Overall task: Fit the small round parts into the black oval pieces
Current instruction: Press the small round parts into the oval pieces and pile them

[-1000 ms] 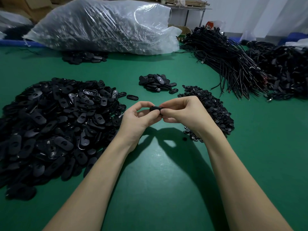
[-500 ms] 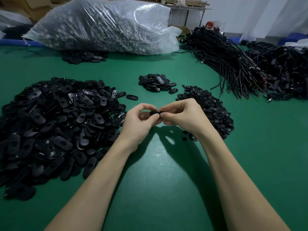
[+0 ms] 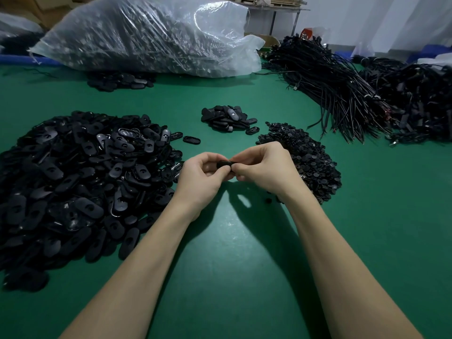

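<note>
Green mat covers the worktable from edge to edge. At far left-centre lies a clear bag, bulging with dark contents; a few oval pieces sit just in front of it. Black cords lie in long bundles at far right, with a second tangle beyond them.

Oval pile: a large heap of black oval pieces at left, spreading almost to the left forearm. One single oval lies apart on the mat just right of the heap's far edge. Small pile: a smaller group of ovals beyond the hands, well apart from the large heap. Round parts: a heap of small round black parts at right, partly hidden behind the right hand and wrist; a few strays lie on the mat near the wrist.

Left hand: fingers curled, thumb and fingertips pinching the left end of the held piece. Right hand: fingers curled, thumb and forefinger pinching the right end of the same piece. Held piece is black, seen edge-on, raised above the mat between the two hands. Whether a round part is seated in it cannot be told; the fingers cover most of it.
</note>
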